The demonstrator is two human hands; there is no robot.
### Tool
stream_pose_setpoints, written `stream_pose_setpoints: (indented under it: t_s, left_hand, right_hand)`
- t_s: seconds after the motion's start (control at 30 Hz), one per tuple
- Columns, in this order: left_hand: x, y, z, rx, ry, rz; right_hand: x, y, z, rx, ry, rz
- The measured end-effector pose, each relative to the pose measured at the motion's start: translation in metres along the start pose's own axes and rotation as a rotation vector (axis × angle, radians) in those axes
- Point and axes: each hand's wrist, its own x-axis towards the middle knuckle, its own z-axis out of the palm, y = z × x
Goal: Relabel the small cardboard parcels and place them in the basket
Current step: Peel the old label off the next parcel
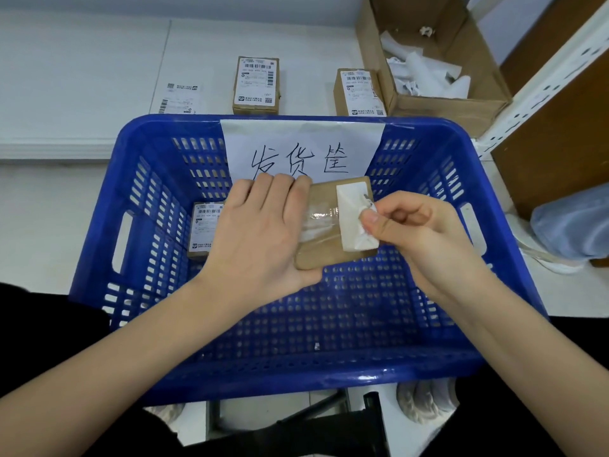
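Note:
My left hand [260,232] grips a small cardboard parcel [324,255] above the blue basket [99,206]. My right hand [418,232] pinches the white label [349,209], which is partly peeled and folded back at the parcel's right side. Clear tape runs across the parcel's top. One labelled parcel [204,229] lies inside the basket at the left, partly hidden by my left hand. Two more labelled parcels [256,84] [359,92] stand on the white surface behind the basket.
A loose label sheet [179,97] lies on the white surface at the back left. An open cardboard box [461,103] with crumpled white paper stands at the back right. A handwritten paper sign [301,150] hangs on the basket's far wall. A shelf upright [543,84] rises at the right.

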Motion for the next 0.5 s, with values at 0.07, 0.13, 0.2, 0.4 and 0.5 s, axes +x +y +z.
stream_pose_setpoints:
  t_s: [0.07, 0.13, 0.2, 0.4, 0.5]
  left_hand:
    - [0.001, -0.001, 0.000, -0.001, 0.003, -0.004]
    - [0.001, 0.001, 0.001, 0.008, -0.012, -0.014]
    - [0.000, 0.005, 0.002, 0.022, -0.029, -0.024]
    - [0.001, 0.016, 0.003, 0.134, -0.103, -0.070]
    - [0.000, 0.017, 0.004, 0.158, -0.138, -0.104]
  right_hand:
    - [0.002, -0.002, -0.003, -0.006, 0.001, 0.017]
    - [0.005, -0.004, -0.004, -0.191, 0.038, -0.023]
    - [0.006, -0.004, -0.004, -0.458, 0.109, -0.098]
    - [0.009, 0.024, 0.017, -1.030, 0.339, -0.518]
    - [0.012, 0.035, 0.025, -1.135, 0.324, -0.619]
